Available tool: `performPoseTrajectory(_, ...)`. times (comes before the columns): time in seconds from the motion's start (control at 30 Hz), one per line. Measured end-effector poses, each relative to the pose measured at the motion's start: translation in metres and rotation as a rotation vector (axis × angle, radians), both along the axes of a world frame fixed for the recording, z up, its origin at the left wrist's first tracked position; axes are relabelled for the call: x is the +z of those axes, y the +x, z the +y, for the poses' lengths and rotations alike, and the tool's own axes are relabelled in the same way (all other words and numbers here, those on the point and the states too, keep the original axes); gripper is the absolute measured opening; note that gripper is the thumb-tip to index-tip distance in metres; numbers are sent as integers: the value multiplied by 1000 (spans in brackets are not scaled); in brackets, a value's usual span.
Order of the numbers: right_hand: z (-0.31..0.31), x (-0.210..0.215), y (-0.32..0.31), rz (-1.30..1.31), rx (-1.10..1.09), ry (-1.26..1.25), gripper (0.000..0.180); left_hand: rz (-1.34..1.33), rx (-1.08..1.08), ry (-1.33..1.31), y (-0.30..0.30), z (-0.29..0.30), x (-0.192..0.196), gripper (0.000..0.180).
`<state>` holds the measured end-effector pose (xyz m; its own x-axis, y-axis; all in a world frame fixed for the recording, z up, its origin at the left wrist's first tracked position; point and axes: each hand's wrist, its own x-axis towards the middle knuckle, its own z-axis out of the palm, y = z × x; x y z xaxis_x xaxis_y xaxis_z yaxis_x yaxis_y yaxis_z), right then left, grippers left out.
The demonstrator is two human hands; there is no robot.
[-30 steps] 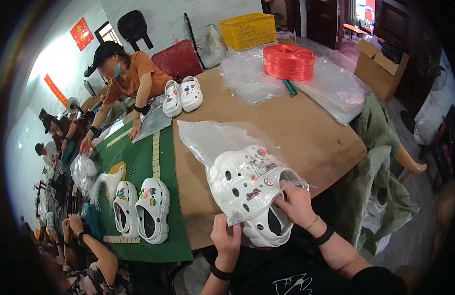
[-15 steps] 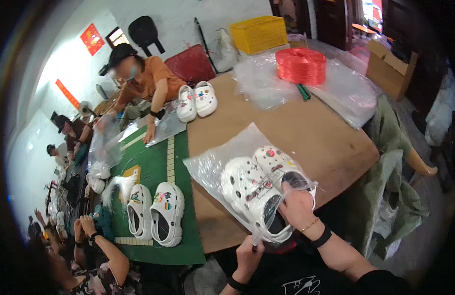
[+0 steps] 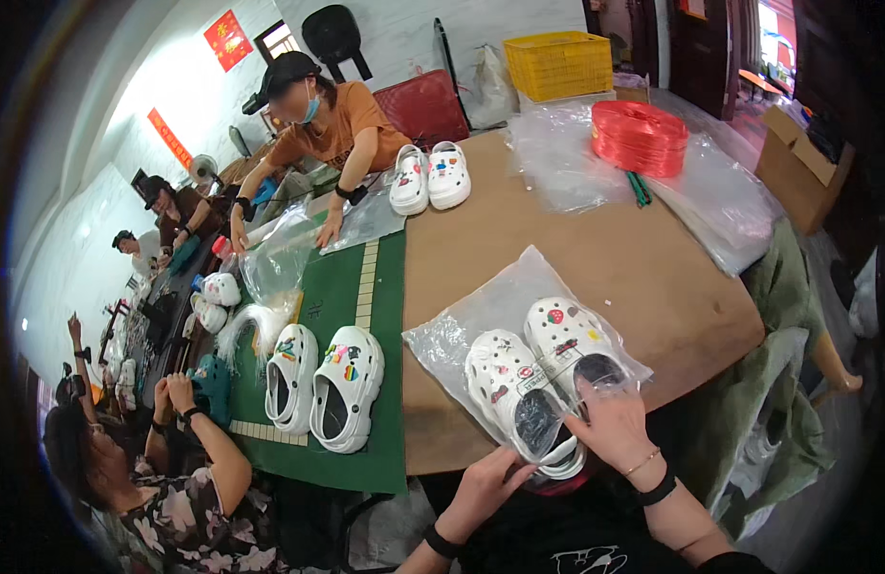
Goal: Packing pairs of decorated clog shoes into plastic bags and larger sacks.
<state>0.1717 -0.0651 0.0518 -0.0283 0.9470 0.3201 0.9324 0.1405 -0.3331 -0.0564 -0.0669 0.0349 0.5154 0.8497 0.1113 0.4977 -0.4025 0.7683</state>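
A pair of white clogs (image 3: 500, 375) with small colourful charms lies inside a clear plastic bag (image 3: 462, 311) at the table's near edge, heels toward me. My left hand (image 3: 483, 493) is closed at the bag's near opening, its fingertips pinching the film beside the left clog's heel strap. My right hand (image 3: 612, 426) reaches over the heel of the right clog, fingers and thumb bent around the bag's edge. Part of that clog's heel is hidden under this hand.
Left on the green mat (image 3: 385, 450) stands another white clog pair (image 3: 347, 387); a third pair (image 3: 448, 177) sits farther back. Red twine (image 3: 639, 139) rests on plastic bags at the far right. A co-worker (image 3: 352, 129) handles clear film across the table; another person (image 3: 175, 478) sits at left.
My view has shifted, moving the scene rightward. The bag lies flatter over the clogs. My left hand has come up closer to the heels; my right hand's fingers have moved at the bag's opening.
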Motion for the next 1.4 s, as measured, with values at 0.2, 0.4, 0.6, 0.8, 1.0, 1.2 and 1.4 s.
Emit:
performPoseTrajectory(0.2, 4, 0, 1, 39, 8, -159, 50, 64, -59, 154, 5, 18, 43, 15)
performPoseTrajectory(0.4, 7, -15, -11, -126, -16, -62, 52, 176, -405, 729, 107, 73, 47, 44)
performPoseTrajectory(0.6, 0, -16, -18, -61, 49, -142, 56, 543, -629, 527, 157, 105, 31, 27)
performPoseTrajectory(0.8, -4, -46, -11, 37, 55, 50, 49, 435, -465, 731, 171, 81, 19, 6)
performPoseTrajectory(1.0, 3, -75, -21, -16, 36, 379, 39, 375, -468, 643, 147, 77, 11, 6)
performPoseTrajectory(1.2, 4, -59, -18, 39, 74, 104, 47, 140, -694, 460, 116, 48, 16, 26)
performPoseTrajectory(1.4, 9, -29, -17, 209, -5, 6, 57, -1, -134, 656, 45, 43, 24, 43)
